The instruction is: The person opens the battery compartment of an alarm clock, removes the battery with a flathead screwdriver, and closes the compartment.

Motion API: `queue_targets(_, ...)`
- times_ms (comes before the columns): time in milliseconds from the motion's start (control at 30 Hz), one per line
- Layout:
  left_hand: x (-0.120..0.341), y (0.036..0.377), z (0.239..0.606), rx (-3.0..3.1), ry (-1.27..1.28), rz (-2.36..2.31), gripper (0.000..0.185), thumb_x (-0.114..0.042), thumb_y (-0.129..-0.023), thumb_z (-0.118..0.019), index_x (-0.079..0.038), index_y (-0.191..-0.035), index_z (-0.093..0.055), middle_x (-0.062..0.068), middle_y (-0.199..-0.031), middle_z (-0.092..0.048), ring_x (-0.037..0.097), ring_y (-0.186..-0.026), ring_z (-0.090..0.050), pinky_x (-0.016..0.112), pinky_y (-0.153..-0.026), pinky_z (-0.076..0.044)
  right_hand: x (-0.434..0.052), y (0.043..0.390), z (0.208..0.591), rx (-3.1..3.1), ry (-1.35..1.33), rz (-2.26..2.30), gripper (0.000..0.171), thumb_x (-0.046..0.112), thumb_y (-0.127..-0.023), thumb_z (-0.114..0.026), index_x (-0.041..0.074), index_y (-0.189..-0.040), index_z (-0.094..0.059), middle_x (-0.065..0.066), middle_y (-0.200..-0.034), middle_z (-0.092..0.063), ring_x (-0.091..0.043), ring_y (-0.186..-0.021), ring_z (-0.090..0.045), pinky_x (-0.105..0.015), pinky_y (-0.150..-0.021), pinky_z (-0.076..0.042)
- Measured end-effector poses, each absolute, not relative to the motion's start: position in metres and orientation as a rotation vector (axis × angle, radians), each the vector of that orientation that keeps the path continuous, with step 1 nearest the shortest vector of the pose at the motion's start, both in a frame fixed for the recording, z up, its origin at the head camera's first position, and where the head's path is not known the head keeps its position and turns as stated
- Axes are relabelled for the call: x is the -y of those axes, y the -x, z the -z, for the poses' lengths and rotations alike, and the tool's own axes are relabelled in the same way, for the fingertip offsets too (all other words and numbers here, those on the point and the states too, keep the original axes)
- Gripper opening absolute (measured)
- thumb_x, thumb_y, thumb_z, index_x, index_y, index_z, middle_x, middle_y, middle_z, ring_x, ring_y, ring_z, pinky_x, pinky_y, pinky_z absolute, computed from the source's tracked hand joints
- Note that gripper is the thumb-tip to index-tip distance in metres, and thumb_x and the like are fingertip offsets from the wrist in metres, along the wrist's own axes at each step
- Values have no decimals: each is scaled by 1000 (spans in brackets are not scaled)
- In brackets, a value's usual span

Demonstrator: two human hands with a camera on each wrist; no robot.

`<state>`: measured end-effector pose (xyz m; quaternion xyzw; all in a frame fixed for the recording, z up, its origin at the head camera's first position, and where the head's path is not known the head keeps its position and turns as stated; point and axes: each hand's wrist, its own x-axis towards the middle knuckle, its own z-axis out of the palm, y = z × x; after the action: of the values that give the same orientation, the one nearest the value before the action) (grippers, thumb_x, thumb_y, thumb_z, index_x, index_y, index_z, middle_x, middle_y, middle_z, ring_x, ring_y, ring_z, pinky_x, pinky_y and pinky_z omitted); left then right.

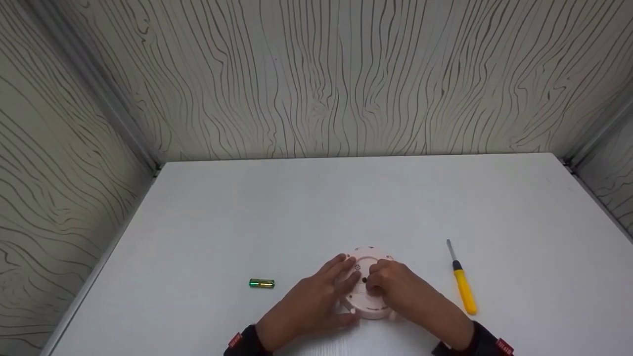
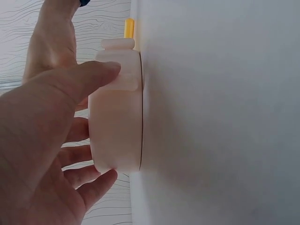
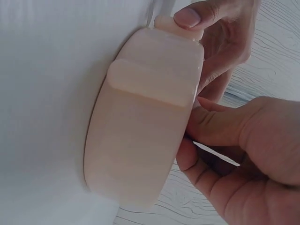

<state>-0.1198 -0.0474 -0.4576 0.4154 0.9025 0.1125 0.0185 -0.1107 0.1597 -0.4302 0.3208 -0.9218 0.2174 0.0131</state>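
Note:
A round, pale pink alarm clock point(image 1: 368, 313) lies on the table with its back up, showing small speaker holes and a dark round spot. My left hand point(image 1: 319, 296) grips it from the left, the thumb point(image 2: 101, 75) against the side wall beside a stubby foot point(image 2: 124, 83) and the fingers spread over the far edge. From the right, my right hand point(image 1: 395, 284) has curled fingers, and its thumb and fingertips meet at the clock's back. In the right wrist view the clock's side point(image 3: 136, 136) blocks whatever those fingertips pinch.
Left of the hands lie green-and-gold batteries point(image 1: 261, 283), seemingly a pair side by side. A yellow-handled screwdriver point(image 1: 465, 291) lies to the right, its tip pointing away. The white table point(image 1: 346, 202) meets a wood-grain-patterned wall point(image 1: 316, 79) at the back.

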Motion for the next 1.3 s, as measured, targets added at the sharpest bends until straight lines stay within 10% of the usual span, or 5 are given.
queue_targets(567, 49, 120, 459, -2813, -1302, -348, 69, -62, -82, -47, -27, -141, -34, -2, -150, -25, 17, -140, -17, 32, -90, -48, -165, 111, 423, 2897, -1016, -451, 9, 17, -78, -70, 17, -87, -73, 9, -74, -61, -4, -68, -45, -18, -62, -45)
queue_targets(733, 47, 121, 459, -2821, -1328, -316, 71, -63, -82, -45, -28, -142, -30, -2, -150, -24, 16, -140, -17, 35, -95, -44, -177, 114, 416, 2899, -948, -351, 55, 52, -71, -69, 23, -117, -61, 7, -114, -59, -12, -103, -51, -32, -87, -43)
queue_targets(900, 47, 123, 458, -2834, -1334, -308, 72, -63, -80, -51, -28, -141, -33, -3, -149, -27, 16, -138, -22, 35, -98, -40, -191, 119, 414, 2925, -853, -333, 105, 75, -58, -62, 26, -144, -26, 3, -148, -28, -24, -135, -26, -48, -106, -25)
queue_targets(1300, 48, 124, 458, -2788, -1283, -368, 74, -59, -80, -54, -25, -141, -31, -3, -150, -22, 15, -138, -20, 33, -98, -41, -201, 124, 432, 3135, -922, -569, 120, 74, -54, -66, 15, -146, -16, 0, -150, -20, -20, -131, -33, -46, -99, -38)
